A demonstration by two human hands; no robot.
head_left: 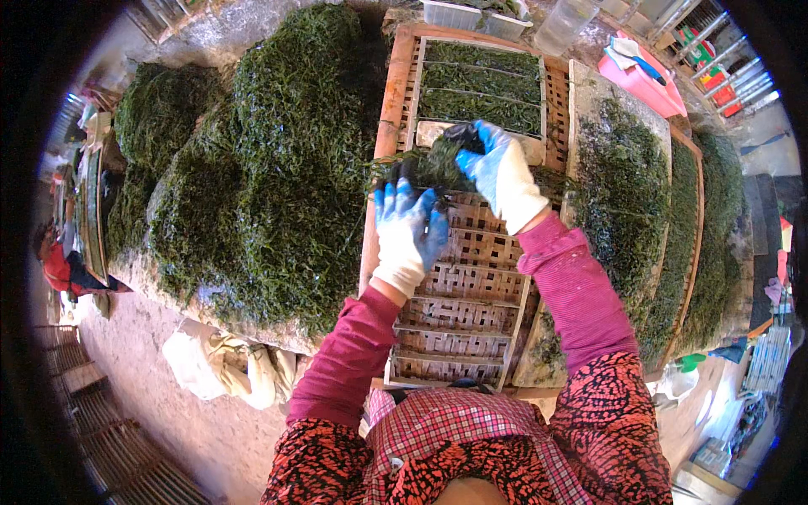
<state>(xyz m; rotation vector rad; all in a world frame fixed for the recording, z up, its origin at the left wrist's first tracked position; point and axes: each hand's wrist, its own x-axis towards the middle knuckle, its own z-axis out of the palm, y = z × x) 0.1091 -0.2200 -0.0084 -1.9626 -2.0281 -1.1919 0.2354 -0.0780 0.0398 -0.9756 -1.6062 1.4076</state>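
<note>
A divided, light-coloured frame (523, 316) lies over a woven slatted rack (463, 290) in front of me. Dark green, stringy seaweed (480, 77) fills its far compartments, while the near ones show bare lattice. My right hand (502, 175), in a white glove with blue fingers, curls around a clump of seaweed (446, 164) at the frame's middle. My left hand (407, 229), gloved alike, is open with fingers spread at the frame's left edge. Its fingertips are close to loose strands; whether they touch them I cannot tell.
A large seaweed heap (295, 168) covers the table on the left. More seaweed (623, 185) lies on a board at the right, beside another filled rack (694, 210). A pink basin (648, 84) and a white tub (475, 21) stand at the back. A person (63, 261) is far left.
</note>
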